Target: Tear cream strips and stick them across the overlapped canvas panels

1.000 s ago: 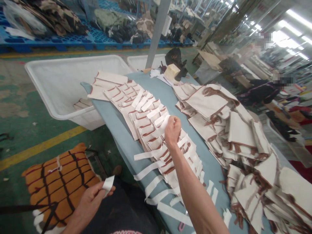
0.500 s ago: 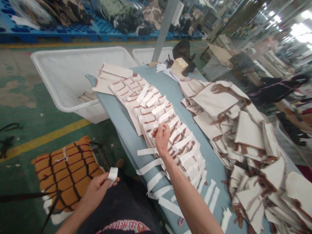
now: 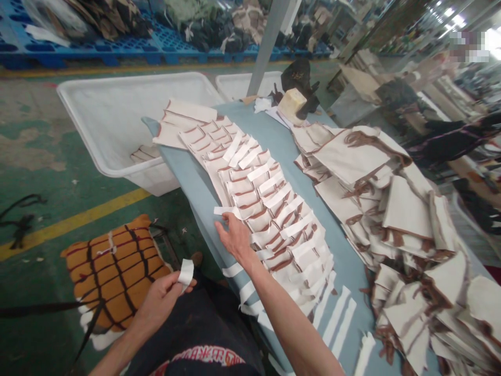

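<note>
Canvas panels on blue table

Nothing legible; red shirt print too unclear.

Big workshop, by the look of it. Worn green flr w/ yellow line across it, blue plastic pallets along far side, white tubs nearer, grey steel post beside them, strip lights overhead top rt.

Blk top, w/ red print, bare forearms
</note>
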Available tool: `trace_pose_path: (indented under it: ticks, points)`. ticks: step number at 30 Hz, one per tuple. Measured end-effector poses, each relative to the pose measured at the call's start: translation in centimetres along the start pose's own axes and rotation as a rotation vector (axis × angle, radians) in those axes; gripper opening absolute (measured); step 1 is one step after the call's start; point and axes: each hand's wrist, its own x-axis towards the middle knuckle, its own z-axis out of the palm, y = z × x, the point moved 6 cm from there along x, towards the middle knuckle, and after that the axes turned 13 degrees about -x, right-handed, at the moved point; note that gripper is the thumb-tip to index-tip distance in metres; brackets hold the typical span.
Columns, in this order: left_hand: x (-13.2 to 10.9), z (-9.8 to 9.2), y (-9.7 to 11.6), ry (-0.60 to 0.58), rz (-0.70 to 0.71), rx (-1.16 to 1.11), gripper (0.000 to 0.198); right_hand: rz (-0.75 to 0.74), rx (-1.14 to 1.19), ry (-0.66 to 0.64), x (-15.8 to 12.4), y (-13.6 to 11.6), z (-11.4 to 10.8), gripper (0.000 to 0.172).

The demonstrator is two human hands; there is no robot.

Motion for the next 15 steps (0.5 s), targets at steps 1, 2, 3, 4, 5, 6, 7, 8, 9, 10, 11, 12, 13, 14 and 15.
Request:
trace_pose_path:
  ticks: [1, 2, 3, 4, 5, 6, 7, 8, 9, 10, 11, 12, 13, 14, 15]
  points:
    - [-0.1, 0.0, 0.1, -0.002, 0.005, 0.002, 0.038, 0.018, -0.01, -0.012, 0.0, 0.2, 0.1, 0.035]
    - [-0.1, 0.1, 0.2, -0.006, 0.009, 0.002, 0.038, 0.04, -0.012, -0.021, 0.0, 0.5, 0.2, 0.037]
    - [-0.1, 0.2, 0.3, -0.01, 0.011, -0.001, 0.038, 0.066, -0.004, -0.029, 0.1, 0.8, 0.2, 0.039]
    - [-0.1, 0.2, 0.3, -0.015, 0.011, -0.01, 0.037, 0.093, 0.013, -0.037, 0.1, 1.1, 0.2, 0.038]
    - [-0.1, 0.3, 0.2, -0.019, 0.011, -0.023, 0.036, 0.12, 0.037, -0.05, 0.2, 1.5, 0.2, 0.034]
    - [-0.1, 0.4, 0.2, -0.025, 0.01, -0.037, 0.036, 0.146, 0.068, -0.072, 0.2, 1.8, 0.3, 0.029]
    - [0.0, 0.4, 0.1, -0.031, 0.01, -0.05, 0.035, 0.171, 0.105, -0.103, 0.2, 2.2, 0.4, 0.025]
    - [0.1, 0.5, 0.0, -0.036, 0.01, -0.061, 0.035, 0.197, 0.148, -0.142, 0.1, 2.5, 0.6, 0.024]
    - [0.1, 0.5, -0.1, -0.038, 0.009, -0.07, 0.035, 0.223, 0.193, -0.186, -0.1, 2.8, 0.9, 0.026]
    - [0.2, 0.6, -0.2, -0.041, 0.005, -0.079, 0.035, 0.25, 0.24, -0.23, -0.3, 2.9, 1.1, 0.028]
    - [0.3, 0.8, -0.3, -0.043, -0.005, -0.095, 0.036, 0.277, 0.284, -0.272, -0.6, 3.1, 1.4, 0.029]
    - [0.3, 0.9, -0.4, -0.047, -0.023, -0.122, 0.037, 0.303, 0.323, -0.31, -0.9, 3.1, 1.5, 0.028]
    - [0.3, 1.2, -0.4, -0.05, -0.046, -0.159, 0.037, 0.324, 0.356, -0.343, -1.2, 3.0, 1.6, 0.027]
    - [0.2, 1.4, -0.4, -0.052, -0.069, -0.205, 0.038, 0.336, 0.382, -0.374, -1.5, 2.8, 1.5, 0.025]
    - [0.1, 1.7, -0.2, -0.052, -0.09, -0.254, 0.038, 0.339, 0.403, -0.4, -1.8, 2.5, 1.4, 0.024]
